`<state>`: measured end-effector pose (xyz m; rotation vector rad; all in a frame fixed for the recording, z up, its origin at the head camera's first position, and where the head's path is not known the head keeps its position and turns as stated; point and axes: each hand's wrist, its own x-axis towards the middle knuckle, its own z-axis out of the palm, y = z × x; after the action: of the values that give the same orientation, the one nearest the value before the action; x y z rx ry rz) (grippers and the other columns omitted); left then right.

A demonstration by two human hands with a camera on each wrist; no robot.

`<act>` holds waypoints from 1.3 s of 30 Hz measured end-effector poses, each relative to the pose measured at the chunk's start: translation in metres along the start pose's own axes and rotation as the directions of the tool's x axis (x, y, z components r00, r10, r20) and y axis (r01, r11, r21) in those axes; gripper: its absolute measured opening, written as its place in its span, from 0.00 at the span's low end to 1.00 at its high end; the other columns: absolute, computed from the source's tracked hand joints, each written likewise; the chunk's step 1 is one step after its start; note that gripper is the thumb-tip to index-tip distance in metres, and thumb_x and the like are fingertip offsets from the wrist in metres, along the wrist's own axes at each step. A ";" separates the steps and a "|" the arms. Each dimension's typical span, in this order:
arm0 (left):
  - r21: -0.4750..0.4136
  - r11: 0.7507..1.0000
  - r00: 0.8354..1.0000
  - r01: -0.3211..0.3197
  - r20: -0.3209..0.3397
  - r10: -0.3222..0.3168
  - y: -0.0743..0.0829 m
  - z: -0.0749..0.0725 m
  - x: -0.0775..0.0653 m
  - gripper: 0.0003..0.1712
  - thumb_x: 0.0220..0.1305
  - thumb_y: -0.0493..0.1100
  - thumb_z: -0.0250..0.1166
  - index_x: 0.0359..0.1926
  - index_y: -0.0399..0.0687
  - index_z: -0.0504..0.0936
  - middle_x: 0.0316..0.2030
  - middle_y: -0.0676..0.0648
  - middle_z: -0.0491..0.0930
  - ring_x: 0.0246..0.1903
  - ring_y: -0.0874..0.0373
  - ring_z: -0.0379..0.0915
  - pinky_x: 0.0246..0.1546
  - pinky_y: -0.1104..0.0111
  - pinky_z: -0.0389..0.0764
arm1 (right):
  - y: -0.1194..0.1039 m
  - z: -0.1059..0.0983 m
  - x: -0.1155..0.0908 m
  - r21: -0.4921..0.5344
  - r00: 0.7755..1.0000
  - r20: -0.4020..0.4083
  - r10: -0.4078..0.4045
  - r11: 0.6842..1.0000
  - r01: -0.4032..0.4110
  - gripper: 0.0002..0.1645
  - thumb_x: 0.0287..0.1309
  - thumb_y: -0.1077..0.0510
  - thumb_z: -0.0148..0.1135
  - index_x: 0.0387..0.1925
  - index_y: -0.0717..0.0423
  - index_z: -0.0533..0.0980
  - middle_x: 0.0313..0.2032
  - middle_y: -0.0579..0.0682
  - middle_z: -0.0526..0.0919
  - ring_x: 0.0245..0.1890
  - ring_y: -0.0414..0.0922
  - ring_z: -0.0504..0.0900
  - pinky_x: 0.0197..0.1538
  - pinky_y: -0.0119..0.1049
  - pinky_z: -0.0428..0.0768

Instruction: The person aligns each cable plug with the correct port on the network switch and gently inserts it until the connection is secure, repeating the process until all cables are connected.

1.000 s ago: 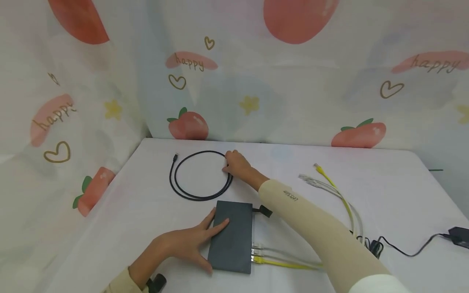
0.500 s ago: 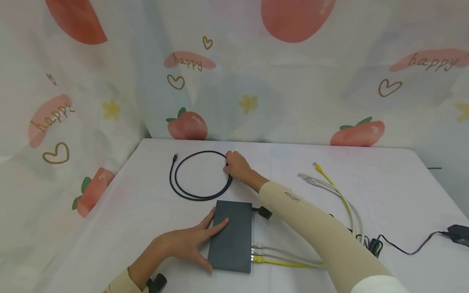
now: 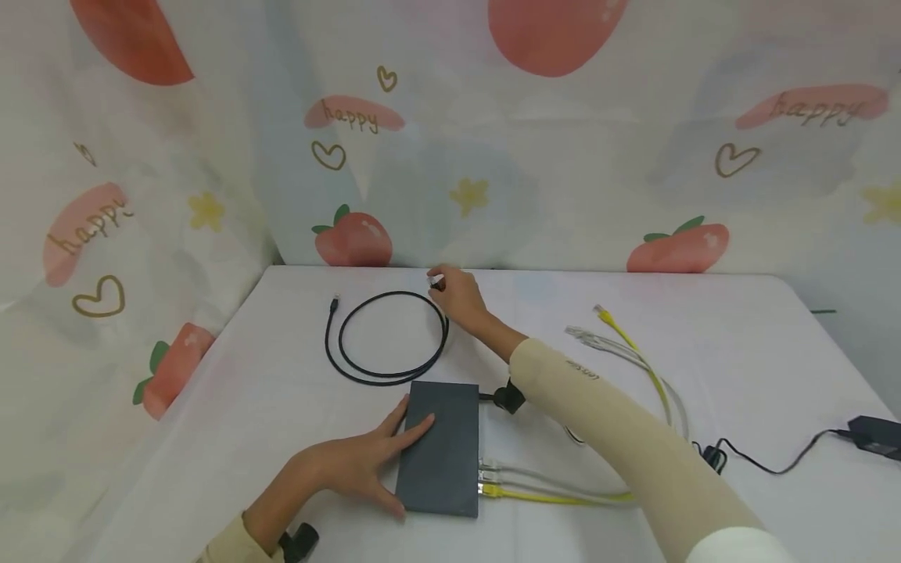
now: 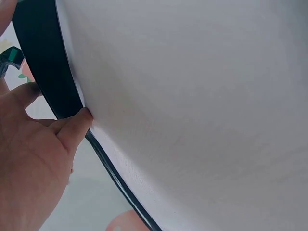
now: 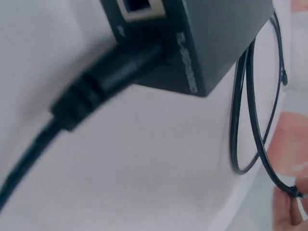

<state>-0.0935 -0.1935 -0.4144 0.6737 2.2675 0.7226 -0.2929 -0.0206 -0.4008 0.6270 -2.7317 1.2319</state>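
A dark grey network switch (image 3: 445, 450) lies flat on the white table. My left hand (image 3: 355, 465) rests on its left side with fingers spread over the top; the left wrist view shows the fingertips (image 4: 83, 116) against the switch's edge. Beyond it, my right hand (image 3: 461, 299) pinches one end of a black network cable (image 3: 394, 377), the clear plug peeking out between the fingers. That cable lies in a loose loop, its other plug (image 3: 335, 303) free at the left. In the right wrist view, a black power plug (image 5: 108, 82) sits in the switch.
White and yellow network cables (image 3: 542, 497) run from the switch's right side, passing under my right forearm. Their loose ends (image 3: 598, 340) lie at the right. A black power adapter (image 3: 876, 435) with its cord stands near the right edge. A printed curtain (image 3: 535, 172) backs the table.
My right hand has moved slightly up and back, raising the end of the black cable so its plug shows. My left hand stays on the switch.
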 end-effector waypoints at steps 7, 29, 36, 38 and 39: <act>-0.009 1.000 1.000 0.016 0.002 -0.016 -0.004 -0.001 -0.001 0.66 0.44 0.61 0.74 0.74 0.67 0.37 0.71 0.42 0.20 0.70 0.45 0.33 0.61 0.50 0.57 | -0.007 -0.026 0.000 0.126 0.992 -0.123 0.011 0.992 0.005 0.14 0.58 0.62 0.64 0.44 0.67 0.77 0.38 0.57 0.83 0.38 0.48 0.81 0.39 0.36 0.78; -0.017 1.000 1.000 -0.013 -0.007 0.013 -0.006 -0.004 -0.005 0.66 0.44 0.60 0.74 0.74 0.64 0.37 0.71 0.40 0.22 0.70 0.44 0.33 0.61 0.50 0.57 | -0.007 -0.186 -0.001 0.640 0.876 -0.301 0.376 0.761 -0.107 0.17 0.54 0.65 0.66 0.45 0.68 0.76 0.38 0.55 0.80 0.36 0.48 0.83 0.43 0.33 0.78; -0.010 1.000 1.000 -0.008 -0.004 0.008 -0.013 -0.005 -0.003 0.67 0.44 0.62 0.74 0.74 0.66 0.36 0.71 0.41 0.21 0.70 0.45 0.32 0.61 0.50 0.58 | 0.003 -0.252 -0.012 0.753 0.800 -0.372 0.470 0.657 -0.035 0.16 0.47 0.67 0.71 0.39 0.63 0.77 0.37 0.53 0.80 0.31 0.45 0.83 0.41 0.30 0.78; -0.010 1.000 1.000 0.000 -0.004 0.000 -0.015 -0.006 -0.004 0.67 0.44 0.62 0.74 0.74 0.66 0.36 0.71 0.41 0.21 0.70 0.45 0.32 0.60 0.49 0.58 | 0.008 -0.269 -0.015 0.772 0.773 -0.397 0.494 0.635 -0.009 0.15 0.45 0.68 0.71 0.38 0.63 0.78 0.37 0.53 0.79 0.31 0.45 0.83 0.40 0.31 0.79; -0.014 1.000 1.000 0.002 -0.005 -0.002 -0.015 -0.006 -0.005 0.67 0.44 0.61 0.74 0.74 0.66 0.36 0.71 0.41 0.21 0.70 0.45 0.32 0.60 0.49 0.58 | 0.012 -0.278 -0.017 0.781 0.760 -0.408 0.506 0.625 0.003 0.15 0.45 0.68 0.71 0.38 0.63 0.78 0.38 0.53 0.79 0.31 0.44 0.83 0.40 0.31 0.79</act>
<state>-0.0987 -0.2091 -0.4186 0.6639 2.2650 0.7397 -0.3082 0.1954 -0.2258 -0.1964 -1.7272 2.1955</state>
